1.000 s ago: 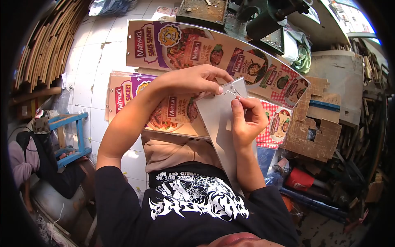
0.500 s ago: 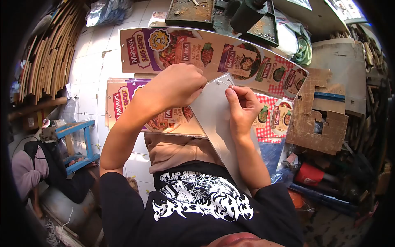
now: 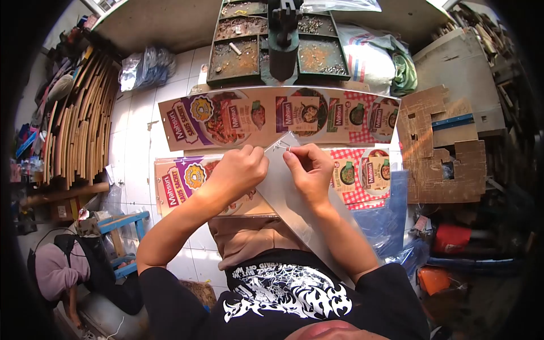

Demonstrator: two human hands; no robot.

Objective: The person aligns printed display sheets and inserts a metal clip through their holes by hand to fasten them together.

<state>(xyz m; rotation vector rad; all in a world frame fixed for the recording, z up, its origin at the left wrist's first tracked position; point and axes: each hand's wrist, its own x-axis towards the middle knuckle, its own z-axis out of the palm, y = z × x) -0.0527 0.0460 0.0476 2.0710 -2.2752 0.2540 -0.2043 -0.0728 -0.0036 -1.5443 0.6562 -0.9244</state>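
Note:
A long panel (image 3: 283, 192), plain grey-white side up, lies slantwise over my lap with its narrow end pointing away. Thin white string (image 3: 281, 146) runs through holes near that end. My right hand (image 3: 310, 170) pinches the string between thumb and forefinger at the panel's right side. On the opposite edge my left hand (image 3: 245, 167) is closed, fingers curled under; what they grip is hidden. Beneath lie printed Mahsuri sauce panels: one across the back (image 3: 249, 122), and a stack nearer me (image 3: 362, 175).
A dark press-like machine (image 3: 282, 54) stands at the back between trays of small metal parts (image 3: 323, 59). Cut cardboard (image 3: 453, 170) is at right, stacked wooden strips (image 3: 79, 124) at left. A blue frame (image 3: 122, 243) and another person's sleeve (image 3: 54, 269) are at lower left.
The camera view has tilted up, so more of the machine and trays shows. My left hand has dropped slightly along the panel's edge. My right hand still pinches the string.

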